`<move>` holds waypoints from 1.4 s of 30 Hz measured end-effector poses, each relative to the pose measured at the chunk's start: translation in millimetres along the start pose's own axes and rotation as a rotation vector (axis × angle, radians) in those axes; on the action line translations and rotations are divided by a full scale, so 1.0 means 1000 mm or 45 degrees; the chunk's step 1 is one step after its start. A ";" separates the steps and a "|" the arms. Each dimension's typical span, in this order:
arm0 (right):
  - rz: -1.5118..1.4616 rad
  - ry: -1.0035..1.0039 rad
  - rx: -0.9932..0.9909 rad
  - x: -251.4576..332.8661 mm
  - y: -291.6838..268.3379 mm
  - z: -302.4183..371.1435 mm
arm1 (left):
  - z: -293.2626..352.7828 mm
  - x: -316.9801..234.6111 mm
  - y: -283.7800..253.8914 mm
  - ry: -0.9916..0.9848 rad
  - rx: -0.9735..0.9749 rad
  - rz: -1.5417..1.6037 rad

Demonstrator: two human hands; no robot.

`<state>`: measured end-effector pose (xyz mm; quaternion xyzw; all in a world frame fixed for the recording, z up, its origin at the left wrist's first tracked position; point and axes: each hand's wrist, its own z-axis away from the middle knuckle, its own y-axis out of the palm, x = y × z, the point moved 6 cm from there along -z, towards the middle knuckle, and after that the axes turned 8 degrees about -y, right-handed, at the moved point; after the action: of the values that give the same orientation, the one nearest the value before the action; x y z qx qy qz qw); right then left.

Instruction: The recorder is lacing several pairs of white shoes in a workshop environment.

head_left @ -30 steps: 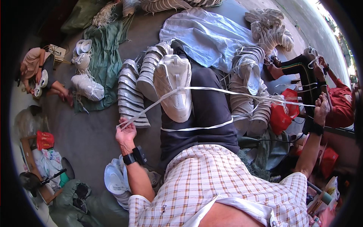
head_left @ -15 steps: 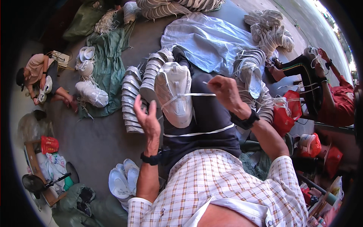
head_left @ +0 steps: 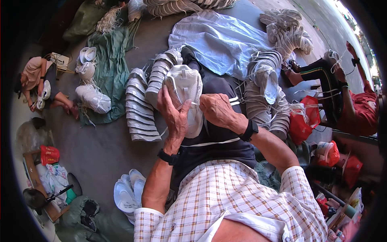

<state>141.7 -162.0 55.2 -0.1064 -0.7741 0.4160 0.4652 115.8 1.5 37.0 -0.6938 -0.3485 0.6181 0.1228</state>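
A white mesh shoe upper (head_left: 183,80) lies across my thighs, its rounded toe end toward me. My left hand (head_left: 175,115) is closed on its left side, fingers along the edge and thumb bent over the lacing area. Close beside it, my right hand (head_left: 219,109) is closed in a pinch on a white shoelace (head_left: 195,103) at the middle of the upper. The pinched end of the lace is hidden by my fingers. More white lace (head_left: 209,142) runs across my dark trousers.
Stacked uppers (head_left: 141,107) stand left of my legs, with further stacks (head_left: 264,76) on the right. Ahead lies a pale blue sheet (head_left: 217,38). Co-workers sit at left (head_left: 38,76) and right (head_left: 356,109), each handling shoes. A red bag (head_left: 305,121) stands at right.
My left hand has moved from beside the upper onto it. My right hand has come down and inward with the lace, which was stretched out to the right before.
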 end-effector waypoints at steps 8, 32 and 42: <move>-0.327 0.606 0.201 -0.034 0.010 -0.016 | 0.001 -0.005 -0.001 0.021 -0.013 -0.006; 0.463 -0.825 0.051 0.026 -0.033 -0.026 | -0.019 -0.036 -0.003 0.810 0.161 -0.212; 0.508 -0.888 0.247 0.025 -0.022 -0.025 | -0.012 -0.032 -0.006 0.824 0.101 -0.271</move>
<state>153.5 -148.8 92.9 -0.0625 -0.8068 0.5801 0.0930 125.1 -11.2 67.8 -0.8084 -0.3376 0.3628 0.3176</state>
